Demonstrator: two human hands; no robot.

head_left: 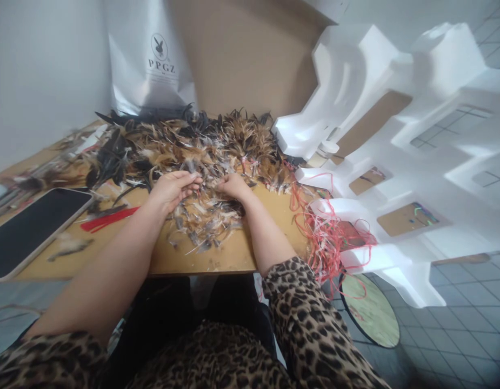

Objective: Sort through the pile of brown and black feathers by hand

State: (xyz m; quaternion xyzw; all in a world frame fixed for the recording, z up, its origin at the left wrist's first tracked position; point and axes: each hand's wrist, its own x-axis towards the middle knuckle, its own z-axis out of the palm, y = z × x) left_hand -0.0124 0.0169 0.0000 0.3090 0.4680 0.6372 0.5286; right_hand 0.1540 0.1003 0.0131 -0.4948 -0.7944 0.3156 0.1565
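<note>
My left hand [174, 189] is over the pile, thumb and fingers pinched together. A trace of red shows by its fingertips, but what they hold is too small to name. A short way to the right, my right hand [234, 187] is closed with its fingertips turned down among the feathers; whatever is in them is hidden. Brown and black feathers [164, 143] are heaped across the back of the wooden table [229, 262]. Small loose grey-brown feathers [205, 221] lie beneath and in front of both hands. Red strips [107, 219] rest left of my left forearm.
A phone [34, 232] lies on the table's left side. A silver bag [152, 59] stands behind the feathers. To the right are white foam packing pieces [448, 178], a tangle of red string [325, 237], a small white-lidded jar [326, 151] and a round stool [369, 308].
</note>
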